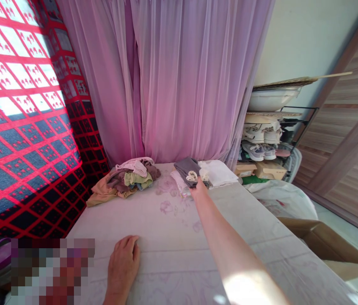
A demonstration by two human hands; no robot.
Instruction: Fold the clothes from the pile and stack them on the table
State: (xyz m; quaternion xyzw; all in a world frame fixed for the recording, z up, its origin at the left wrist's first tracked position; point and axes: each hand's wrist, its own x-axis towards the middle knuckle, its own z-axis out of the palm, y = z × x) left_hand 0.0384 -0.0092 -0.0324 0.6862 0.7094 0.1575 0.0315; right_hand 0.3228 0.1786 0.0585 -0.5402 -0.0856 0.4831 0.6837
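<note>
My right hand (199,189) reaches to the far side of the covered surface (172,233). It touches the front of a stack with a folded dark grey garment (187,168) on top, lying over pale pink cloth (179,180). Small cream rolled cloths (192,176) lie on the grey garment, right by my fingertips. Most of the fingers are too small and hidden to make out. My left hand (124,262) rests palm down on the near part of the cover, its thumb apart from the fingers, holding nothing. Folded white cloth (218,171) lies right of the stack.
Left of the stack is a loose heap of clothes (128,180) in orange, brown, green and pink. Purple curtains (182,84) hang behind. A shoe rack (304,123) with sneakers (255,134) and an open cardboard box (328,241) stand to the right. A red-and-black patterned cloth (23,127) hangs left.
</note>
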